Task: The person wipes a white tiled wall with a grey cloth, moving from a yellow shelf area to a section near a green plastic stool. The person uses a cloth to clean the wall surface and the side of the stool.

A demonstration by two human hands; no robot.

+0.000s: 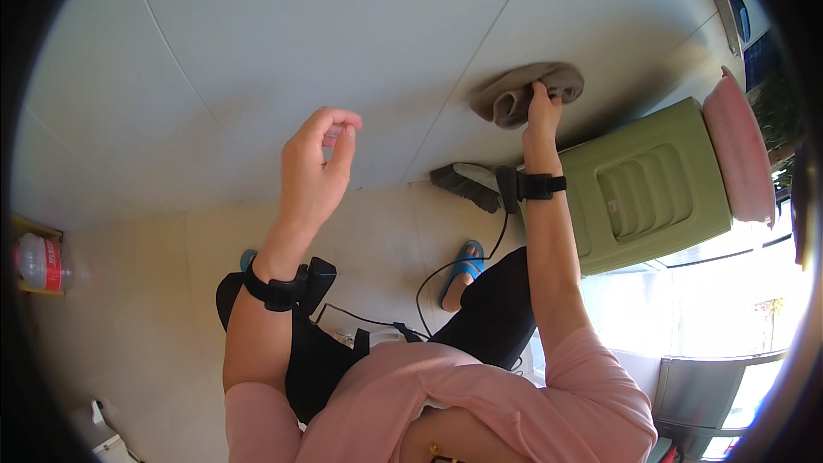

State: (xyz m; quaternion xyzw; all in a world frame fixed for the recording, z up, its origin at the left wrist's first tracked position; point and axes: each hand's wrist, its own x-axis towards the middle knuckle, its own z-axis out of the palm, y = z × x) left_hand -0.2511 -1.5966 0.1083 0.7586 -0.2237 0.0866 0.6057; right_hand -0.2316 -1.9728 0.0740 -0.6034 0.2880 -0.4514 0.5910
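A bunched grey-brown cloth point(511, 95) lies pressed against the pale wall panel point(360, 32), on the right of a vertical seam. My right hand point(545, 109) grips it, with the thumb on top and the other fingers partly hidden in the folds. My left hand point(318, 157) hangs in front of the same wall, loosely curled, a gap between thumb and fingers and nothing in it. Whether it touches the wall, I cannot tell. Each forearm wears a black strap with a small device point(540, 186), and a thin black cable runs from the right one.
Below the cloth, a broom head point(466, 186) with dark bristles rests by the wall's foot. A green plastic container point(633, 199) stands close to my right forearm, beside a pink basin point(739, 148). A red-labelled plastic bottle point(42, 262) sits far left. Tiles point(161, 308) cover the floor.
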